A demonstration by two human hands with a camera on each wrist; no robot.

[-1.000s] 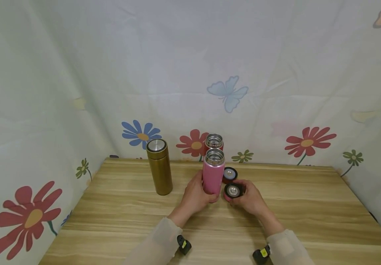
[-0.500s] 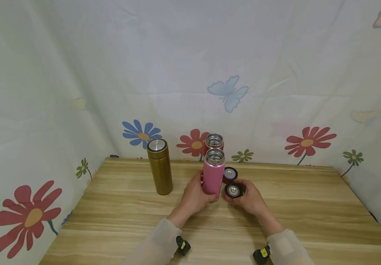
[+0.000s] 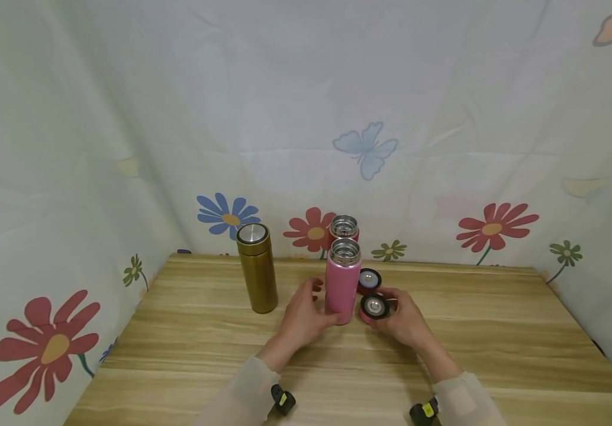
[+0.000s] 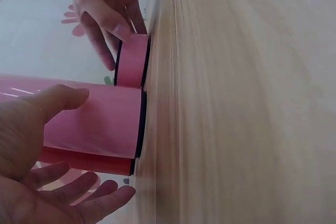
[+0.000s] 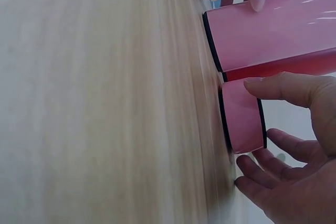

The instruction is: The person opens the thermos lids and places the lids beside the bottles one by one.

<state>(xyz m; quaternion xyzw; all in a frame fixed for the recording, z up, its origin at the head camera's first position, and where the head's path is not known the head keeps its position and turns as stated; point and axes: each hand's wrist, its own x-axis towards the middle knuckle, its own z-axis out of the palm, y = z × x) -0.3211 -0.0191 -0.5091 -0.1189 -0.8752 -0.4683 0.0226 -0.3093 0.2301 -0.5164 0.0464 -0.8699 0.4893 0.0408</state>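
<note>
A pink thermos body (image 3: 343, 291) stands upright and uncapped mid-table. My left hand (image 3: 306, 316) is at its left side, fingers spread off the wall; in the left wrist view the thumb (image 4: 68, 98) lies over or against the pink side. To its right, the pink lid (image 3: 374, 309) rests on the table, inner side up. My right hand (image 3: 403, 319) is loosely around that lid. In the right wrist view its thumb (image 5: 273, 86) touches the lid, while the fingers lie relaxed at the far side, close to or just touching it.
Behind the pink thermos stands an uncapped red thermos (image 3: 344, 226), mostly hidden. Its neighbour is an upturned dark-red lid (image 3: 369, 280), next to the pink lid. A capped gold thermos (image 3: 258, 272) stands at left. The wooden table (image 3: 471, 325) ends at a flower-printed curtain (image 3: 284, 89).
My left hand has loosened from the pink thermos and moved slightly left, its fingers opening away from the wall. The thermos stays in place. The right hand has barely moved beside the pink lid.
</note>
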